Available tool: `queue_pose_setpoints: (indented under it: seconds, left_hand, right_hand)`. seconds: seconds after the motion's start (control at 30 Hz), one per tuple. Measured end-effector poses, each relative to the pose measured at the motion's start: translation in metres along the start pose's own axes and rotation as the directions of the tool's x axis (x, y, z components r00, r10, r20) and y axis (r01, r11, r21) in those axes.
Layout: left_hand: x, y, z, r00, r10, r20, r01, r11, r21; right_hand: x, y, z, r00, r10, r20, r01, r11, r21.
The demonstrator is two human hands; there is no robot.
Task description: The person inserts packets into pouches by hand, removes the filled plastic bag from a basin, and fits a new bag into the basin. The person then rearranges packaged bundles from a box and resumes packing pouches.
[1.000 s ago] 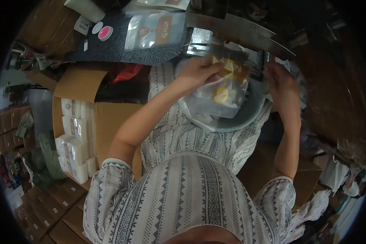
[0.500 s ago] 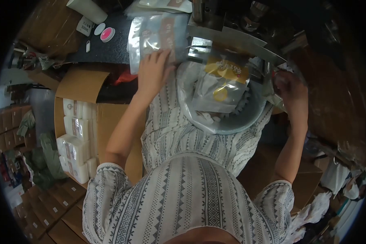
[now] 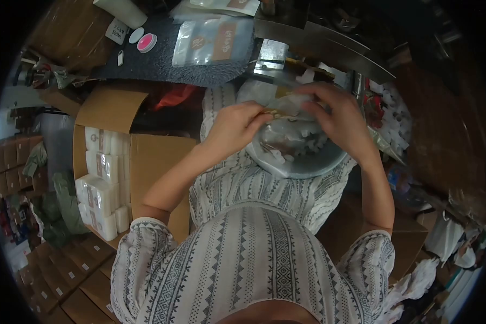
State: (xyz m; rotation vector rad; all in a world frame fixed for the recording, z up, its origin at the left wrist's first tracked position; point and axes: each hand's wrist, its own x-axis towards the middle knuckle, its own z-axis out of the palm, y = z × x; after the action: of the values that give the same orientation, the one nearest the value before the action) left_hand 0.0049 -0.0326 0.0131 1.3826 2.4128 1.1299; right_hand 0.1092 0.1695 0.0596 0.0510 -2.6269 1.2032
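Over the basin (image 3: 329, 164) on my lap, my left hand (image 3: 237, 125) pinches the near-left edge of a clear pouch (image 3: 281, 110) with a yellow band. The pouch is tilted and partly blurred. My right hand (image 3: 337, 116) is at its right side, fingers curled toward it and smeared by motion; whether they grip it cannot be made out. Below the pouch, white pieces (image 3: 275, 154) and clear plastic lie in the basin. A flat pouch with a brown label (image 3: 221, 46) rests on the dark mat (image 3: 162, 67), beyond my left hand.
A metal machine (image 3: 324, 40) stands just beyond the basin. At the left is an open carton (image 3: 162, 162) with stacked white packs (image 3: 100, 194). A pink round pad (image 3: 146, 43) and a white cup (image 3: 121, 12) are at the upper left. Crumpled plastic (image 3: 397, 127) lies at the right.
My left hand has come back from the labelled pouch on the mat to the yellow-banded pouch. My right hand has moved left from beside the basin to over it. The yellow-banded pouch is now tilted.
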Motion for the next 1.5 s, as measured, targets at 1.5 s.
queue_pose_setpoints:
  seconds: [1.5]
  left_hand:
    - [0.002, 0.012, 0.0, 0.996, 0.063, 0.057, -0.06, 0.996, -0.064]
  right_hand:
    - [-0.014, 0.02, -0.006, 0.999, 0.047, 0.019, -0.051, 0.944, 0.326]
